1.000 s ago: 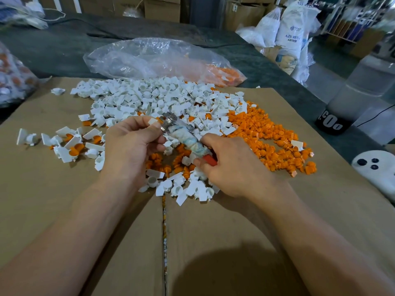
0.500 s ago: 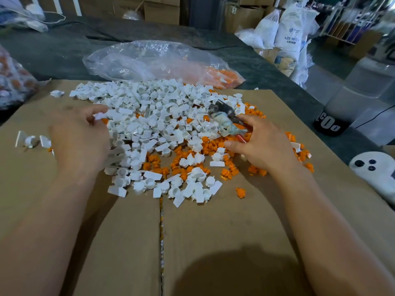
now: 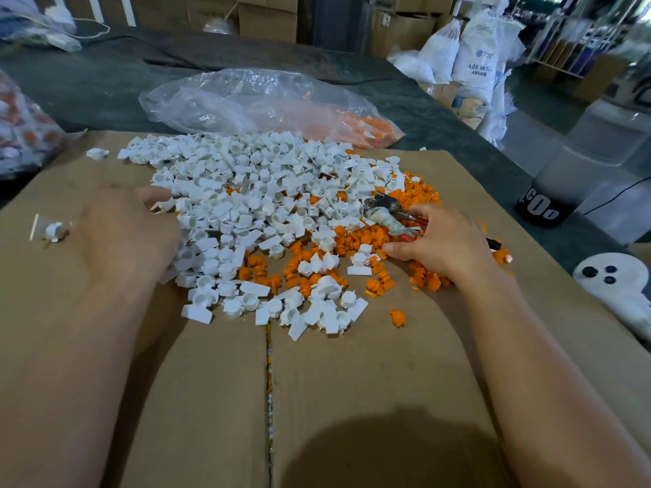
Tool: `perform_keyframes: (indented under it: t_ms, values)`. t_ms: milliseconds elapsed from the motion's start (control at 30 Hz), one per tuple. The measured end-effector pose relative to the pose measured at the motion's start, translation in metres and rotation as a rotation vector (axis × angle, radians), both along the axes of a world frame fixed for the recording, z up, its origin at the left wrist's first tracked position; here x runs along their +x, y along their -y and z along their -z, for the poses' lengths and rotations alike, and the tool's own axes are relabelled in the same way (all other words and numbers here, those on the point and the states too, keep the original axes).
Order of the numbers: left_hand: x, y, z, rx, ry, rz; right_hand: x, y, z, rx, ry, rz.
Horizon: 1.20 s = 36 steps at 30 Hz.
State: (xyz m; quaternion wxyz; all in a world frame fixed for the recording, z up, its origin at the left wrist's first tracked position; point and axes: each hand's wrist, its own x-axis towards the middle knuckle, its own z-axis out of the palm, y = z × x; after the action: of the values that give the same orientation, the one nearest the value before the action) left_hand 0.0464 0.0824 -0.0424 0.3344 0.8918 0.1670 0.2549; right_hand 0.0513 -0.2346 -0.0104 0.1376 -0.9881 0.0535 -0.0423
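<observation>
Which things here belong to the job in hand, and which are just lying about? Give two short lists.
In the job:
- pliers, gripped by the right hand
- white parts, touched by the left hand
- orange parts
- cardboard beneath them

Lying about:
- plastic bag
- sacks
- white device

The left hand (image 3: pixel 123 237) is blurred, and its fingers are lost among the white pieces (image 3: pixel 246 206), so whether it holds one cannot be told. The right hand (image 3: pixel 440 244), curled round the pliers (image 3: pixel 387 211), covers most of their handles. The picture's edges cut off the plastic bag (image 3: pixel 24 135) on the left and the white device (image 3: pixel 616 283) on the right.
</observation>
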Motion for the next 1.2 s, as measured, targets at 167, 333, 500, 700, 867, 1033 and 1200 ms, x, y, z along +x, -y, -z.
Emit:
perform_keyframes:
  t_ms: [167,333,500,700,867,1033,1200]
  values:
    - [-0.02,0.039,-0.019,0.04,-0.02,0.185,0.002,0.001,0.003,0.031,-0.019,-0.017]
    - [-0.025,0.065,-0.016,0.188,-0.052,0.351,0.004,0.002,0.006,-0.014,-0.08,-0.021]
    - [-0.028,0.075,-0.013,0.325,-0.124,0.423,0.004,0.0,0.007,-0.034,-0.116,-0.021]
    - [-0.028,0.075,-0.011,0.437,-0.153,0.438,0.002,-0.002,0.006,-0.093,-0.12,-0.013]
    - [-0.028,0.074,-0.011,0.454,-0.107,0.487,-0.006,-0.009,-0.004,0.051,0.206,-0.058]
    - [-0.028,0.076,-0.014,0.337,0.002,0.477,-0.02,-0.023,-0.013,0.238,0.205,-0.27]
    - [-0.034,0.081,-0.019,0.05,0.078,0.427,-0.024,-0.019,-0.019,0.11,-0.032,-0.307]
